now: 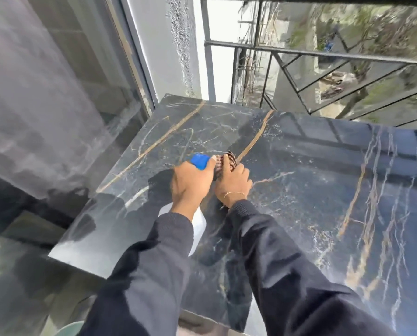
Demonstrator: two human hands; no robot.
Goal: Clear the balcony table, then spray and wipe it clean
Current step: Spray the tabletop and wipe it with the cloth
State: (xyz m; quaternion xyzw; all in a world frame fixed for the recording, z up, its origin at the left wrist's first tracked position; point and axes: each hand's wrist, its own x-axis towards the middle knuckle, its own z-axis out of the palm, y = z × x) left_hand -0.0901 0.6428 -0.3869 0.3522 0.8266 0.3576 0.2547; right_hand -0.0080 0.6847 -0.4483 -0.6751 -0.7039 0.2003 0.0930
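Just over the marble table [299,190], the left hand [190,185] grips an unlabelled spray bottle [199,225], right hand [234,184] clutching a striped cloth [228,161].

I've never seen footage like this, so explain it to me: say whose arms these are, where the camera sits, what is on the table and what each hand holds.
There is no machine here. A person wears one camera on the head, so you look down along their own dark-sleeved arms. The left hand grips a white spray bottle with a blue trigger head. The right hand holds a bunched striped cloth just beside the nozzle. Below them is the dark marble table, glossy and veined; nothing else shows on it. Behind it stands the balcony railing.
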